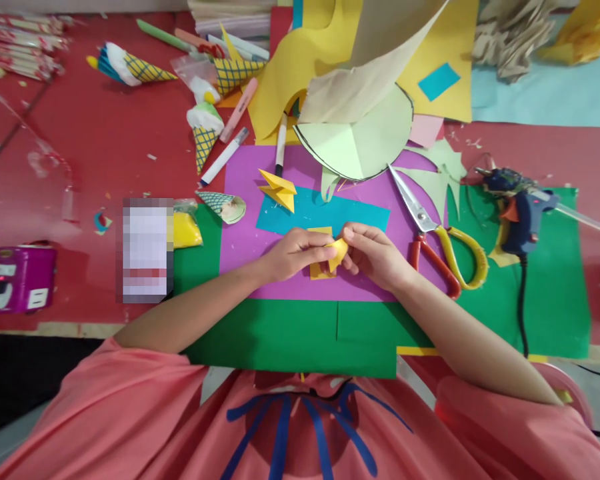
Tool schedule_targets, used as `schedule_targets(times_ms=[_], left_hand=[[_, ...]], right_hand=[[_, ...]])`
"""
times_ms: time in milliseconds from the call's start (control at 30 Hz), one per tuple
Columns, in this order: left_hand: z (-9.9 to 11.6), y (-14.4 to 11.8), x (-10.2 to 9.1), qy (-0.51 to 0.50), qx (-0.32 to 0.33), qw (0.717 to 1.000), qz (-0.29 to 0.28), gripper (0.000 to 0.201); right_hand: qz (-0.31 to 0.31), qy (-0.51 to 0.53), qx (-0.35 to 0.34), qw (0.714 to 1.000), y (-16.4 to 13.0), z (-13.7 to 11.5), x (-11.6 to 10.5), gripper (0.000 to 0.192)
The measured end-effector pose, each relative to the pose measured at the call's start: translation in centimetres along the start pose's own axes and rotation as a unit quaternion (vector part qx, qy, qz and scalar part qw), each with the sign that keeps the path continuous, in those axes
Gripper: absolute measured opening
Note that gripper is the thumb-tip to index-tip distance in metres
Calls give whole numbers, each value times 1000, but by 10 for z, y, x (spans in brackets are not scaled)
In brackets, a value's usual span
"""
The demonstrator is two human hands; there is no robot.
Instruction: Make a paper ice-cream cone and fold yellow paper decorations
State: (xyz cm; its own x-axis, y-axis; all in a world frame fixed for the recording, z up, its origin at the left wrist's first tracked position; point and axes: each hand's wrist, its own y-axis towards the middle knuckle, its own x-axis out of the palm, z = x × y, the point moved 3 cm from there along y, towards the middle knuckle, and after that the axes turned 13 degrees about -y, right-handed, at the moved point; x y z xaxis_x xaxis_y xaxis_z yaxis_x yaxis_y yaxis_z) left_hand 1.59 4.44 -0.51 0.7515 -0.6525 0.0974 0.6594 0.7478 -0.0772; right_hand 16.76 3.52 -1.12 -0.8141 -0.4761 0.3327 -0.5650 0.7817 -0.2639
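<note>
Both hands meet over the purple sheet (pixel 260 220) at the table's middle. My left hand (pixel 293 253) and my right hand (pixel 373 253) pinch a small folded yellow paper piece (pixel 339 252) between their fingertips. Under them lies a flat yellow paper square (pixel 319 271). A finished folded yellow shape (pixel 279 189) rests on the blue paper strip (pixel 330 212) just beyond the hands.
Scissors (pixel 437 230) with red and yellow handles lie right of my right hand. A blue glue gun (pixel 523 210) sits on the green sheet (pixel 290 333) further right. Paper cones (pixel 204 133), markers (pixel 280 143), a pale green circle (pixel 365 137) and yellow sheets crowd the far side. A purple box (pixel 17 277) stands at the left.
</note>
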Motion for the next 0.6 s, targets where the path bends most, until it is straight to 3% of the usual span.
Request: schedule_targets(times_ms=[133, 200, 300, 400, 467, 533, 600], left_hand=[[0, -2, 3, 41, 14, 999, 1, 44], [4, -3, 4, 78, 47, 996, 18, 42], [18, -4, -10, 174, 100, 973, 113, 31], [33, -4, -39, 345, 139, 896, 241, 15], [35, -3, -57, 463, 135, 830, 281, 36], [32, -3, -68, 552, 129, 777, 275, 41], [27, -2, -72, 573, 97, 774, 251, 17]], right_hand=[[26, -40, -19, 999, -2, -1, -2, 32], [75, -95, -48, 991, -2, -3, -7, 32], [178, -231, -106, 951, -3, -9, -16, 31], [222, -376, -154, 887, -2, -14, -19, 27], [228, -448, -172, 847, -1, -15, -19, 26], [236, -487, -174, 823, 0, -15, -20, 23], [256, -493, -172, 813, -2, -15, -21, 17]])
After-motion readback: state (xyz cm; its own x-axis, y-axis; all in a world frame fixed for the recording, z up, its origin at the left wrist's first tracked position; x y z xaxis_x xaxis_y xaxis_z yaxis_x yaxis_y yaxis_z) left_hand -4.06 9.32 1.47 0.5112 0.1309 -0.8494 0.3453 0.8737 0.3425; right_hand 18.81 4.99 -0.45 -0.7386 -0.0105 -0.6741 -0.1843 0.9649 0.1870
